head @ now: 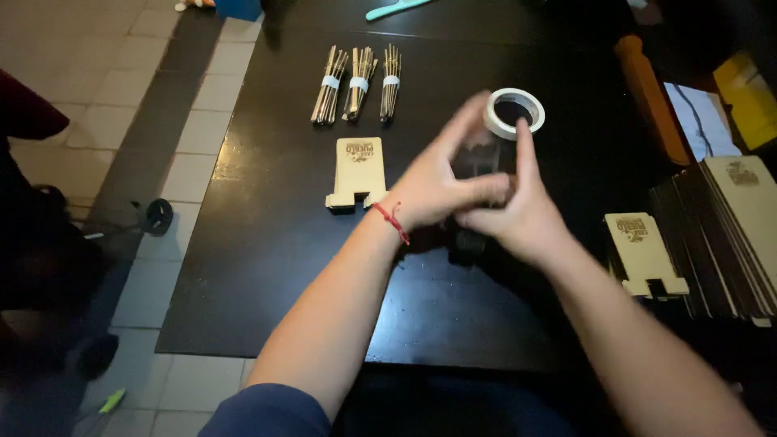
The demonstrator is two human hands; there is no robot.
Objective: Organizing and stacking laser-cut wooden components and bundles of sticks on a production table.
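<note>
My left hand (437, 182) and my right hand (522, 206) meet over the middle of the dark table (267, 267), both blurred. Between them they grip a dark, flat bundle of pieces (479, 158); its details are hard to make out. A roll of white tape (515, 112) lies just beyond my fingertips. A red string circles my left wrist. A light wooden cut-out piece with a slot at its foot (358, 172) lies flat to the left of my left hand.
Three taped bundles of thin wooden pieces (357, 83) lie at the far side. At the right stand a stack of wooden pieces (732, 235) and one loose piece (644, 252). A brown handle-like bar (647, 97) lies at the back right. Tiled floor lies left.
</note>
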